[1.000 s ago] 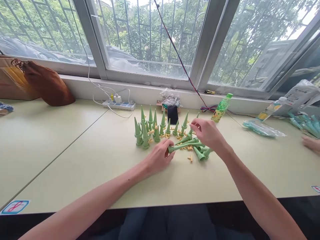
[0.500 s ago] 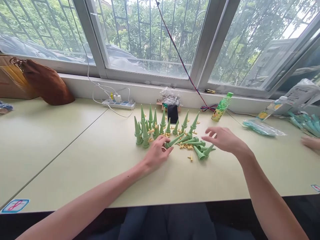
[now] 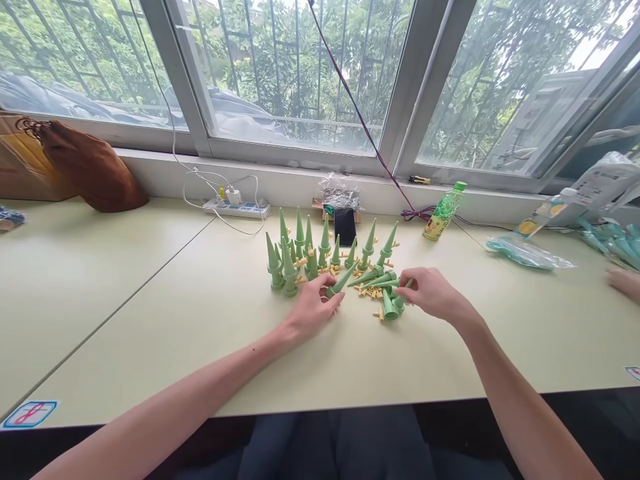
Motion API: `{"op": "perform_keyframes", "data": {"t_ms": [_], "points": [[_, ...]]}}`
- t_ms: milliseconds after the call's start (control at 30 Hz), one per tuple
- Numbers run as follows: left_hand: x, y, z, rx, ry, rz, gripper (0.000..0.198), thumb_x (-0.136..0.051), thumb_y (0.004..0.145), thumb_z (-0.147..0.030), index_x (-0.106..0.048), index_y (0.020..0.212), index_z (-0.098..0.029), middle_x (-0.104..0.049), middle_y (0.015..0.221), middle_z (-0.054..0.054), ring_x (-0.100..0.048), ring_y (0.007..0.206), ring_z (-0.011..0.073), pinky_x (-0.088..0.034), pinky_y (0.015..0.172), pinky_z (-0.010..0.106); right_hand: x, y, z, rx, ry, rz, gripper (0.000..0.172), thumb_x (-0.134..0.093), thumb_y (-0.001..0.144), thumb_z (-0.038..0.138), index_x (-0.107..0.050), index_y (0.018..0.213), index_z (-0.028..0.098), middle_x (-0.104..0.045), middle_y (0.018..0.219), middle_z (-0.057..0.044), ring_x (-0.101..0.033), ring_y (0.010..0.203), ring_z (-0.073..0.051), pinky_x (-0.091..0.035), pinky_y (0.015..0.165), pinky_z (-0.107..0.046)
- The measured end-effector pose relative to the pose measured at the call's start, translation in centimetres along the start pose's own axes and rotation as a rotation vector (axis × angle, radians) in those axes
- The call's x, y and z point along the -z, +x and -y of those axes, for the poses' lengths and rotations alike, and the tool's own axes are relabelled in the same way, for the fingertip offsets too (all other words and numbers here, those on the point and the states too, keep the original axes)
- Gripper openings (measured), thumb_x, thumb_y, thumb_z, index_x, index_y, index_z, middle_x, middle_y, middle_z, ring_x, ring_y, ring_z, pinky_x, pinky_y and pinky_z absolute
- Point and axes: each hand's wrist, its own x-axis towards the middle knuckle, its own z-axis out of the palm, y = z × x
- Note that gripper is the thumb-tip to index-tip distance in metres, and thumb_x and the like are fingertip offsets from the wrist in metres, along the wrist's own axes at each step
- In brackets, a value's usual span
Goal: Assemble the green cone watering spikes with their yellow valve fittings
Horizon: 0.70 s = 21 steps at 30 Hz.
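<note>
My left hand (image 3: 313, 303) is closed around a green plastic watering spike (image 3: 344, 280), whose tip points up and to the right. My right hand (image 3: 427, 291) pinches the tip of another green spike (image 3: 399, 303) at the right side of a loose pile. Beside that one, a spike (image 3: 389, 307) lies with its wide open end toward me. More spikes (image 3: 373, 275) lie in the pile, with small yellow valve pieces (image 3: 371, 292) among them. Behind my left hand several spikes (image 3: 289, 273) stand upright, some with yellow valves attached.
A phone (image 3: 345, 228) leans on a plastic-wrapped bundle at the back. A power strip (image 3: 237, 208) with white cables lies to its left. On the right are a green-capped bottle (image 3: 444, 213) and a bagged teal item (image 3: 527, 252). Another person's hand (image 3: 625, 283) shows at the right edge.
My right hand has moved left and down and closed on a spike tip. The spikes beside it have shifted left. The spike in my left hand has tilted more upright.
</note>
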Motion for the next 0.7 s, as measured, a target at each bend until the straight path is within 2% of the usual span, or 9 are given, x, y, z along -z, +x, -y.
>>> {"op": "perform_keyframes", "data": {"t_ms": [167,367,467,533,600,633,700], "points": [[-0.1,-0.2,-0.5,0.015,-0.007,0.01,0.024,-0.063,0.084,-0.039,-0.053,0.092,-0.019,-0.063,0.076,0.001,-0.064,0.059,0.0151,-0.055,0.057,0.03,-1.0,0.4,0.8,0.023,0.004,-0.007,0.014,-0.057,0.082,0.025,-0.056,0.069,0.02,-0.063,0.064,0.0,-0.055,0.054,-0.013,-0.039,0.048,-0.023],[-0.5,-0.6,-0.9,0.027,-0.039,0.027,0.023,-0.063,0.083,-0.038,-0.053,0.09,-0.018,-0.064,0.087,0.003,-0.066,0.064,0.0158,-0.056,0.06,0.03,-1.4,0.2,2.0,0.0,-0.037,0.005,0.009,-0.056,0.086,0.027,-0.059,0.084,0.019,-0.063,0.071,-0.002,-0.055,0.055,-0.013,-0.038,0.048,-0.023],[-0.6,-0.7,-0.9,0.035,-0.043,0.015,0.023,-0.062,0.084,-0.039,-0.053,0.091,-0.019,-0.064,0.084,0.003,-0.067,0.062,0.0163,-0.056,0.059,0.031,-1.4,-0.5,2.6,0.063,-0.147,-0.151,0.02,-0.062,0.087,0.035,-0.06,0.1,0.019,-0.062,0.075,-0.003,-0.058,0.064,-0.018,-0.041,0.055,-0.026],[-0.7,-0.7,-0.9,0.025,-0.045,-0.035,0.023,-0.062,0.085,-0.04,-0.052,0.091,-0.019,-0.063,0.083,0.002,-0.067,0.063,0.0165,-0.056,0.059,0.03,-1.6,-1.0,3.4,0.104,-0.245,-0.385,0.028,-0.064,0.087,0.037,-0.06,0.107,0.018,-0.062,0.084,-0.008,-0.059,0.076,-0.023,-0.044,0.061,-0.03],[-0.8,-0.8,-1.1,0.005,-0.055,-0.104,0.024,-0.061,0.085,-0.041,-0.052,0.092,-0.02,-0.061,0.085,0.002,-0.068,0.067,0.0174,-0.057,0.057,0.029,-2.0,-1.2,4.5,0.226,-0.227,-0.571,0.024,-0.059,0.091,0.032,-0.059,0.109,0.016,-0.062,0.091,-0.012,-0.058,0.087,-0.026,-0.046,0.067,-0.033],[-0.8,-0.8,-1.2,-0.009,-0.062,-0.137,0.025,-0.061,0.085,-0.042,-0.052,0.091,-0.02,-0.06,0.087,0.003,-0.068,0.069,0.0179,-0.056,0.055,0.028,-2.4,-1.0,5.1,0.297,-0.192,-0.603,0.019,-0.054,0.094,0.028,-0.059,0.108,0.016,-0.062,0.092,-0.012,-0.058,0.088,-0.026,-0.046,0.069,-0.033],[-0.8,-0.9,-1.3,-0.044,-0.072,-0.193,0.026,-0.06,0.086,-0.044,-0.052,0.09,-0.02,-0.057,0.09,0.003,-0.067,0.07,0.0175,-0.054,0.048,0.026,-3.6,-0.1,6.2,0.387,-0.145,-0.559,0.013,-0.048,0.096,0.021,-0.059,0.101,0.016,-0.06,0.089,-0.011,-0.057,0.086,-0.024,-0.044,0.068,-0.032]]}}
